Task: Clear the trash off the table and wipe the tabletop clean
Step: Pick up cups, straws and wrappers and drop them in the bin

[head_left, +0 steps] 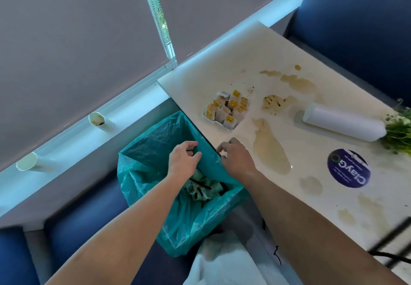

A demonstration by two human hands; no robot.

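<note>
A bin lined with a teal bag [155, 147] stands beside the white table [255, 47], with crumpled trash [202, 190] at its bottom. My left hand [183, 160] hovers over the bin mouth, fingers loosely curled, holding nothing. My right hand [236, 159] rests at the table edge and pinches the bag's rim there. On the table lie a clear tray of sachets [226, 110], a fallen white vase [343, 121] with green sprigs [400, 131], and several brown spill stains [270, 149].
Two used paper cups [100, 121] [30, 162] stand on the window ledge at the left. A round blue sticker [348, 168] sits on the tabletop. Blue seats [360, 29] flank the table. A white cloth [224, 260] lies below the bin, and dark cables [391, 240] cross the table's near right corner.
</note>
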